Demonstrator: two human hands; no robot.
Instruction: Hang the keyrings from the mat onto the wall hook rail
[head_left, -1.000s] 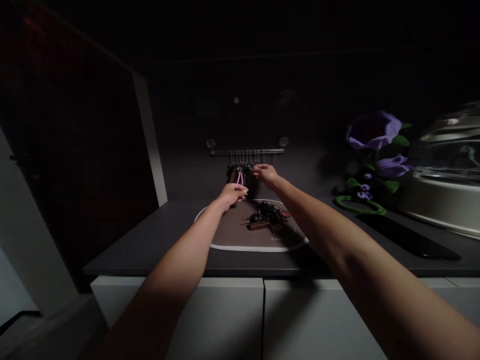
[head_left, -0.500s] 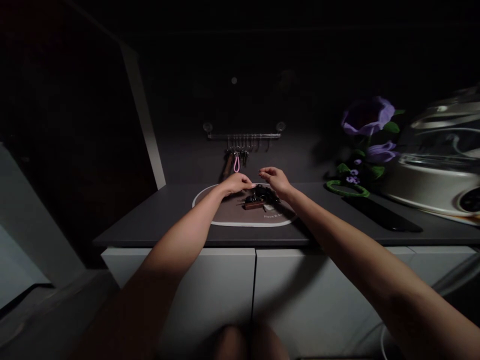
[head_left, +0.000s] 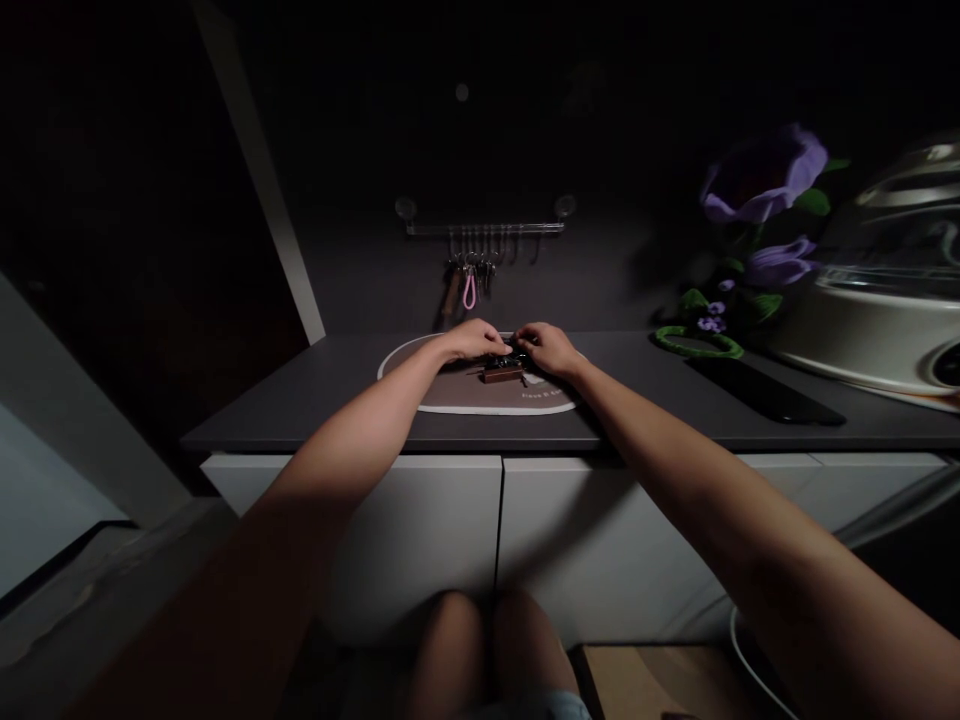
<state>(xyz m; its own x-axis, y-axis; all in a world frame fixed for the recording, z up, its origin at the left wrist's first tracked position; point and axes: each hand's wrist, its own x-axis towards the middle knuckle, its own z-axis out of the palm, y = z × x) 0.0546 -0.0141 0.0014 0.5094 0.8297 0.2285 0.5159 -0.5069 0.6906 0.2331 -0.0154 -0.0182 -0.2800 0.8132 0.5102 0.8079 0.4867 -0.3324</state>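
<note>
My left hand reaches from the left into a small pile of keys on a brown, pale-rimmed mat. Its fingers are pinched together on the pile's upper part. From the right, my right hand closes its curled fingers on the same pile. Which keys each hand grips is hidden by the fingers. In front of the hands lies a dark reddish-brown bar-shaped piece among the keys. Behind them, keys and a pink loop hang from a clear hook rail on the dark wall.
The mat lies on a dark countertop above white cabinet doors. To the right stand purple crafted flowers with a green ring base, a flat black object and a cream appliance with a clear lid. A cardboard-coloured box sits below.
Both hands have come down from near the hanging keys to the pile on the mat. The pink loop hangs free of my left hand. The view has tilted downward.
</note>
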